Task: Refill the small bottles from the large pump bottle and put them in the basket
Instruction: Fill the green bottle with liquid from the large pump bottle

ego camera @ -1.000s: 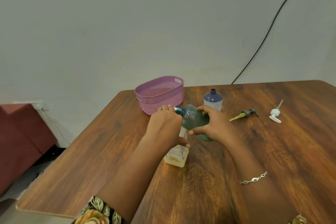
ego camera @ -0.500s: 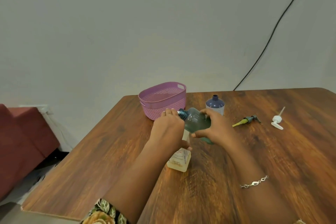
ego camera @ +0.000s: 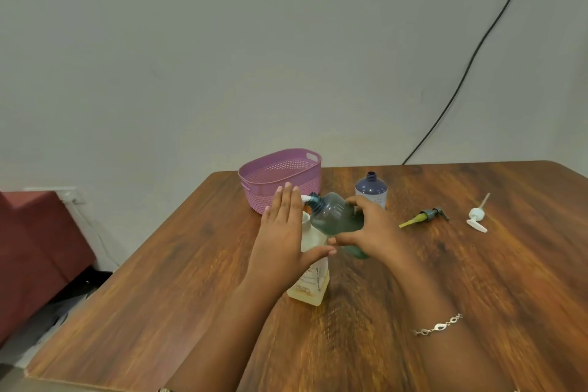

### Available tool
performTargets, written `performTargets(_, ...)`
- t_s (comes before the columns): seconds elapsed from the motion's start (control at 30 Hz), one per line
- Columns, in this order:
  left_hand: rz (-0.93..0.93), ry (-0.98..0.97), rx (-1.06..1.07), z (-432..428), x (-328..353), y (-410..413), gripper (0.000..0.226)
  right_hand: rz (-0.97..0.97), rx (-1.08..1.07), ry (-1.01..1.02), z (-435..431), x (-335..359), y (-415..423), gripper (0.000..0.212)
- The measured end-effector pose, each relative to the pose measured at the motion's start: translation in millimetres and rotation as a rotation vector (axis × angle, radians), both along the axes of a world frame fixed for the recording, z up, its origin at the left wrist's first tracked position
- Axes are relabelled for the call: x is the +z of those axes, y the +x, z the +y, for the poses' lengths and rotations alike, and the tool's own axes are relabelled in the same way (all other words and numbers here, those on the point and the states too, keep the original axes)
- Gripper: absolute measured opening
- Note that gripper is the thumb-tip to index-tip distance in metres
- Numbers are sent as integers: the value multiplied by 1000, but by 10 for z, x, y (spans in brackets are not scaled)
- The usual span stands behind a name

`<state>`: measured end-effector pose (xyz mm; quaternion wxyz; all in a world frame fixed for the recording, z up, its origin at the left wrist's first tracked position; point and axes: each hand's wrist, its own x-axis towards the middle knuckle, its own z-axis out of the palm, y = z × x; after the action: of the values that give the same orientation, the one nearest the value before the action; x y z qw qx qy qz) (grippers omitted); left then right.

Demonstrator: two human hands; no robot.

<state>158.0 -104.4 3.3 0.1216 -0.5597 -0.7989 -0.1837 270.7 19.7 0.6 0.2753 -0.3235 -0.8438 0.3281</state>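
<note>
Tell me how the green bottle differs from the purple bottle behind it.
The green bottle is held tilted in the right hand, while the purple bottle stands upright on the table with no hand on it. The green bottle is see-through teal. The purple bottle is opaque with a paler lower part. Both have no pump on.

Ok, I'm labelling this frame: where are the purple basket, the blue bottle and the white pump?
purple basket (ego camera: 261, 192), head view, front wall.
blue bottle (ego camera: 371, 185), head view, shoulder.
white pump (ego camera: 476, 215), head view, collar.
</note>
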Motion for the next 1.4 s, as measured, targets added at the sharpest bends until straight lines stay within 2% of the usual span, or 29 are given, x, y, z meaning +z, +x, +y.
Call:
performTargets(0.13,-120,191,-109,-20,-64,-71,95,7,5,-17,6,-14,7,70)
performTargets(0.2,-132,249,-104,-8,-56,-77,92,14,10,-21,14,-13,9,69)
performTargets(0.3,-218,486,-35,9,-24,-56,88,11,10,-25,19,-22,1,69)
performTargets(0.43,-108,648,46,55,-35,-27,57,8,11,-25,19,-22,-1,68)
performTargets(0.53,-210,796,140,51,-26,-7,33,10,19,-33,21,-20,14,68)
performTargets(0.6,-200,827,192,53,-46,-37,25,10,22,-38,25,-25,18,68)
performTargets(0.77,-28,670,88,94,-64,-82,19,-3,21,-38,32,-31,8,69)
performTargets(0.9,70,369,27,119,-80,-96,49,0,33,-32,22,-24,22,68)
performTargets(1.0,127,180,27,127,-92,-97,62,1,37,-17,32,-11,29,70)
performTargets(1.23,52,12,28,172,-2,-25,83,-9,40,-10,54,-28,18,68)
performTargets(1.4,58,-34,40,181,-19,25,88,-24,34,-27,44,-81,25,64)
